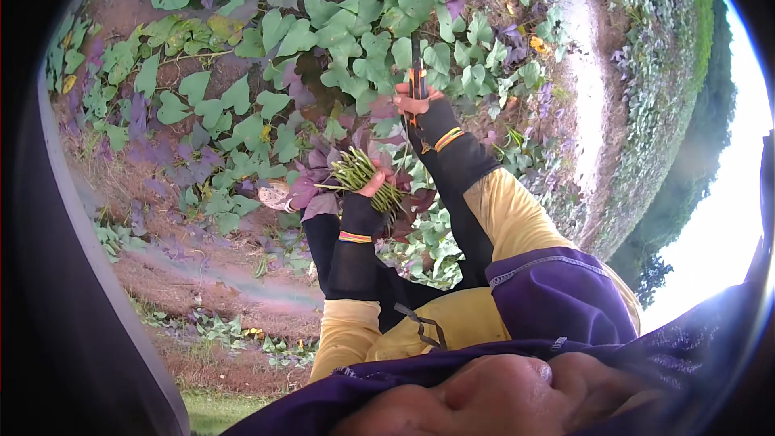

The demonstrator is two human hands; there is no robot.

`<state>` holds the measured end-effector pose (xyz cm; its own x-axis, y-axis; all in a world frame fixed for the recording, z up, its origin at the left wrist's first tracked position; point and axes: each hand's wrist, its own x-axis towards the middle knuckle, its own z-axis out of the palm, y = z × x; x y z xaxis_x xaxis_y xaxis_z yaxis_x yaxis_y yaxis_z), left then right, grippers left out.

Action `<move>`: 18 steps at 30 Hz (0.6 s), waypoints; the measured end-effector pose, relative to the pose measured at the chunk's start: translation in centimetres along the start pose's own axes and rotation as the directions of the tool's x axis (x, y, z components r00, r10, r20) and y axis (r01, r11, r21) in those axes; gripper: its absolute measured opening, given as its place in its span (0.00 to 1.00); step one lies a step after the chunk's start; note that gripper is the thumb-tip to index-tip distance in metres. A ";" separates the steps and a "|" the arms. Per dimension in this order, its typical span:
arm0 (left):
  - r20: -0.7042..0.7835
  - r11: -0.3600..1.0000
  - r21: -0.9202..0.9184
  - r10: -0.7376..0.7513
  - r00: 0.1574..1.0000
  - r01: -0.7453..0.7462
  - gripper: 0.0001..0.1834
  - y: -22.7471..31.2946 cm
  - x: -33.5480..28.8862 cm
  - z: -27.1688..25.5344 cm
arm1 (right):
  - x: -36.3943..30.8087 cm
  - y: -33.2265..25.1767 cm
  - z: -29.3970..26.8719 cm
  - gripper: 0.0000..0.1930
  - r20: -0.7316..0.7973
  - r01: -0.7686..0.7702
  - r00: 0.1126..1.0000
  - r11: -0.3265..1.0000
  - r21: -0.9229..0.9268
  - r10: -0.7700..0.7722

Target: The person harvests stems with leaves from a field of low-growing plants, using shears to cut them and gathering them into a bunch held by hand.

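Note:
My left hand (pixel 376 183) is closed around a bunch of cut green stems (pixel 353 169), whose cut ends fan out above the fingers. Purple leaves (pixel 305 186) spread beside and behind that bunch. Farther out and to the right, my right hand (pixel 410 102) grips a black-and-orange cutting tool (pixel 417 81). Its narrow dark end points away from me among heart-shaped green leaves (pixel 355 40). Whether the tool is snips or a knife I cannot tell. Black sleeves with coloured bands cover both wrists.
Low green and purple vines (pixel 218 125) cover the reddish soil in front and to the left. A pale sunlit strip of ground (pixel 577 64) runs along the right, with more vine rows and trees (pixel 674 202) beyond. Brown bare soil (pixel 250 291) lies at the lower left.

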<state>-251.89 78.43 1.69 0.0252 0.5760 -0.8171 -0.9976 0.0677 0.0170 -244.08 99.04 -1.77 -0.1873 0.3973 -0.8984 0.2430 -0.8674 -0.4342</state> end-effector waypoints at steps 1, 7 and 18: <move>-0.069 1.000 0.017 0.003 0.998 -0.002 0.14 0.8 -0.4 0.4 | 0.1 -1.6 -0.8 0.15 0.030 0.180 0.984 0.970 -0.163 -0.178; 0.199 0.993 -0.042 0.121 0.973 -0.114 0.25 4.4 1.1 6.9 | -1.6 -5.5 -3.6 0.15 0.615 0.729 0.681 0.289 -0.620 -0.399; 0.293 0.983 0.026 -0.183 0.938 0.184 0.29 2.5 6.6 14.5 | -5.5 -8.3 -9.1 0.14 0.610 0.695 0.718 0.375 -0.613 -0.334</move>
<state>-253.29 94.24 4.66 0.2258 0.7665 -0.6013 -0.9738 0.1937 -0.1187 -236.44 106.79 6.20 -0.7965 0.3924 -0.4601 0.5444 0.1344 -0.8280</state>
